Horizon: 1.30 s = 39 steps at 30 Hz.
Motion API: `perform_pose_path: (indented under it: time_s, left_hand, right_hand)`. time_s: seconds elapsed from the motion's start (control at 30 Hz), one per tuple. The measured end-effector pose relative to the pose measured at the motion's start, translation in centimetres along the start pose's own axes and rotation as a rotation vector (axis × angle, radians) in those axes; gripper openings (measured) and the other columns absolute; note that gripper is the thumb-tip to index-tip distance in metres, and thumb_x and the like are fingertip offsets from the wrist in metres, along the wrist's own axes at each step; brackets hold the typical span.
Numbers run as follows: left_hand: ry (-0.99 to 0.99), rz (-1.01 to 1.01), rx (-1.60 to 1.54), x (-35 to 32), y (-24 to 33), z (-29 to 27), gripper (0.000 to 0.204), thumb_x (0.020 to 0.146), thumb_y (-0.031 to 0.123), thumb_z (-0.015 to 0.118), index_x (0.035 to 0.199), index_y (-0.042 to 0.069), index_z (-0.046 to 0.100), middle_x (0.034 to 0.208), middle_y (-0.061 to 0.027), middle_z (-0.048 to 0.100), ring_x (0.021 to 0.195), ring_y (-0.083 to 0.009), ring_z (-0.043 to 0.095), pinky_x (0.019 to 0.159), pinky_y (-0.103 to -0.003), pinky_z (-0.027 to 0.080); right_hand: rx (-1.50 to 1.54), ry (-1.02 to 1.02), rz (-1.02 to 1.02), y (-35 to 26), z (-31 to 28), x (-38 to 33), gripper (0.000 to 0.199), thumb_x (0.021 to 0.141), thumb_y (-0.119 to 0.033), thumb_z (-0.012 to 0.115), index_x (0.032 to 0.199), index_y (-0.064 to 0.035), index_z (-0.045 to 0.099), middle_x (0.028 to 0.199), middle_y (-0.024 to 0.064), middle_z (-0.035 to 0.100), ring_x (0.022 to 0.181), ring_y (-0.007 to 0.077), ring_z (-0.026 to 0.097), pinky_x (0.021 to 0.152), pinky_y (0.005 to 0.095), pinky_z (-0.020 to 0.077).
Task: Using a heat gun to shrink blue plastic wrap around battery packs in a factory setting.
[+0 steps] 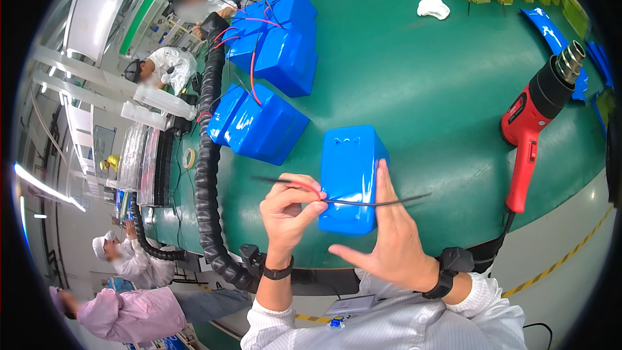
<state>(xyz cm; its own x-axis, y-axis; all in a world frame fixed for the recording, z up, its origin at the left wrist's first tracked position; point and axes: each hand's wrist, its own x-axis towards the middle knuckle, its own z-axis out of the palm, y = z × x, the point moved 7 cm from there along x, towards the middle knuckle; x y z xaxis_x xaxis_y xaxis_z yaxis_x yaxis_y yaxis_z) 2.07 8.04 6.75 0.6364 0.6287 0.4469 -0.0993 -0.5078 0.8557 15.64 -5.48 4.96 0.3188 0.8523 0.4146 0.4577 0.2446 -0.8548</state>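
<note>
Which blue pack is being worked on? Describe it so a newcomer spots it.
On the green table, find the near edge. The blue shrink-wrapped rectangular pack stands alone there, between the left hand and right hand. Unlike the clustered packs, thin red and black wires cross its near end.

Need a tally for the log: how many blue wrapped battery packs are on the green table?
At least 3: one pack under the right hand, one behind it to the left, and a stacked cluster farther back whose number I cannot tell.

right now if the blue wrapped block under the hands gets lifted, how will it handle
The blue wrapped block probably feels heavy for its size: it looks solid and boxy. Its glossy film shines, so it may be slippery. The red and black wires look thin and floppy in the left hand.
</note>
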Motion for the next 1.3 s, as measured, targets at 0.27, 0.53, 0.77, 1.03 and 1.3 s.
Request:
perform_pose_path:
  time_s: [0.27, 0.53, 0.77, 1.03, 1.3]
  left_hand:
    - [0.067, -0.135, -0.206, -1.6, 0.3, 5.6, 0.047, 0.092, 0.016, 0.072, 0.132, -0.005, 0.059, 0.113, -0.0142, 0.06, 0.093, -0.0192, 0.061, 0.082, -0.031, 0.052]
    - [0.091, 0.158, 0.582, 5.1, -0.1, 3.1, 0.093, 0.068, 0.033, 0.091, 0.147, 0.008, 0.05, 0.141, -0.016, 0.047, 0.129, -0.0329, 0.047, 0.108, -0.045, 0.04]
    - [-0.196, 0.214, 0.43, 8.0, 0.3, 7.1, 0.06, 0.068, 0.033, 0.09, 0.124, 0.019, 0.072, 0.134, -0.0192, 0.052, 0.125, -0.0378, 0.051, 0.104, -0.048, 0.045]
    - [-0.074, 0.204, 0.499, 7.3, 0.5, 8.3, 0.042, 0.077, 0.027, 0.083, 0.119, 0.021, 0.077, 0.132, -0.0186, 0.051, 0.123, -0.0354, 0.051, 0.101, -0.046, 0.046]
    - [0.013, -0.009, 0.207, 7.5, 0.2, 8.0, 0.027, 0.086, 0.018, 0.077, 0.112, 0.012, 0.078, 0.132, -0.0135, 0.054, 0.127, -0.0267, 0.05, 0.104, -0.041, 0.042]
  right_hand:
    - [0.278, 0.069, 0.105, 5.8, -4.1, 2.0, 0.106, 0.067, -0.017, 0.089, 0.153, 0.0012, 0.03, 0.149, 0.0229, 0.042, 0.138, 0.0332, 0.046, 0.113, 0.0421, 0.0384]
    - [0.312, 0.308, 0.219, 8.5, -6.9, 1.2, 0.072, 0.086, -0.01, 0.073, 0.148, 0.002, 0.037, 0.149, 0.0163, 0.044, 0.142, 0.0281, 0.04, 0.119, 0.0474, 0.0299]
    - [0.122, 0.247, 0.113, 7.5, -7.0, 2.6, 0.082, 0.088, -0.022, 0.079, 0.15, 0.0052, 0.033, 0.144, 0.0253, 0.05, 0.137, 0.0353, 0.049, 0.116, 0.0449, 0.0348]
    - [0.144, 0.168, 0.111, 8.2, -6.8, 3.4, 0.082, 0.101, -0.032, 0.062, 0.159, 0.0033, 0.015, 0.146, 0.0236, 0.05, 0.133, 0.0315, 0.052, 0.111, 0.0372, 0.0383]
    - [0.508, 0.191, 0.117, 8.9, -6.7, 3.5, 0.074, 0.107, -0.038, 0.046, 0.16, 0.0023, 0.013, 0.157, 0.0217, 0.031, 0.144, 0.0266, 0.035, 0.117, 0.0366, 0.0295]
